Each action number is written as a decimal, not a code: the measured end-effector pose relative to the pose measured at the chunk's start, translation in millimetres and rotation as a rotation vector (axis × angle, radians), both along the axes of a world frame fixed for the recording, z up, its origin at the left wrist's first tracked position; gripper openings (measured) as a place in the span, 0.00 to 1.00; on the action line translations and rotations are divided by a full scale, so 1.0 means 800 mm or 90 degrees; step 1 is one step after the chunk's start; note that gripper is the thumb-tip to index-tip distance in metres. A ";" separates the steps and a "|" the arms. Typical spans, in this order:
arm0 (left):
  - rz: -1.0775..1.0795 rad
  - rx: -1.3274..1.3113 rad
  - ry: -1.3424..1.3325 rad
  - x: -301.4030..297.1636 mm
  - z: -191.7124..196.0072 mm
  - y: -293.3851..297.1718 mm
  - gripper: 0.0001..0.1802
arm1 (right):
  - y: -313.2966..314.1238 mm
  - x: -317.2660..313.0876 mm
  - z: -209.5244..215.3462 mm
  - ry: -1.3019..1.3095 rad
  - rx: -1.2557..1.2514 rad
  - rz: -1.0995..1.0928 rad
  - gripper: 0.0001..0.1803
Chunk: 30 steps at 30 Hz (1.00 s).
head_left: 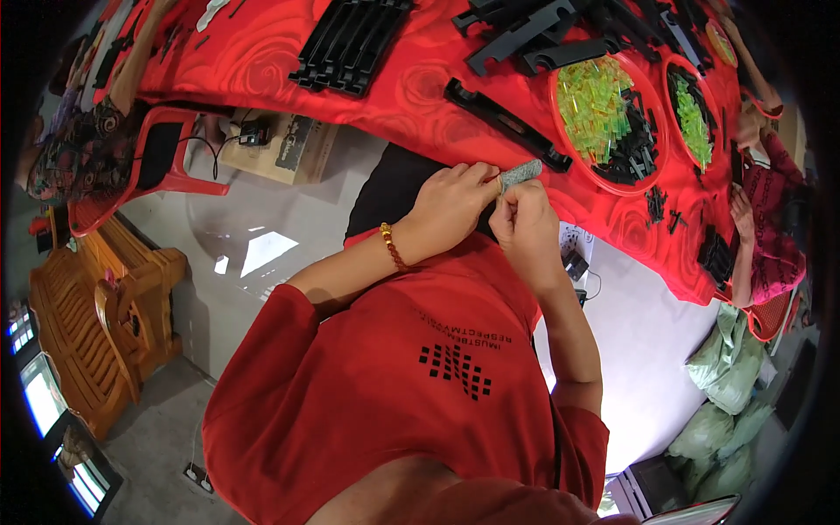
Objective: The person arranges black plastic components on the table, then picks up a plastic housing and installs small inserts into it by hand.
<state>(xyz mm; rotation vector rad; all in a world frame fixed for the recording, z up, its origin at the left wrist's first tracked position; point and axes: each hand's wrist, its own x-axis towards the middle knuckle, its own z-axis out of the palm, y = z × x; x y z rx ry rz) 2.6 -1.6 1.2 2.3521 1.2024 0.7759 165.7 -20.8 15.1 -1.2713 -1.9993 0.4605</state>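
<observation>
My left hand (pixel 452 203), with a beaded bracelet on its wrist, and my right hand (pixel 528 215) meet at the table's near edge. Both have their fingers closed around a short grey speckled piece (pixel 521 175), which sticks out past the fingertips. Its lower end is hidden by the fingers, so its exact kind cannot be made out. Just beyond the hands, a long black plastic bar (pixel 503 124) lies slantwise on the red tablecloth (pixel 411 109). To its right stands a red basin (pixel 648 179) holding yellow-green translucent pieces (pixel 593 101) and small black parts (pixel 632 144).
Stacked black bars (pixel 350 45) lie at the far left, with a heap of more (pixel 547 39) farther right. A second red basin (pixel 719 131) stands beside the first. Co-workers sit at left (pixel 83 144) and right (pixel 774 214). A red chair (pixel 166 179) and wooden bench (pixel 105 324) are at left.
</observation>
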 end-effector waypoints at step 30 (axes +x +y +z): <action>-0.055 -0.903 -0.980 -0.030 0.005 0.026 0.15 | 0.044 0.015 0.011 -0.203 0.128 -0.171 0.20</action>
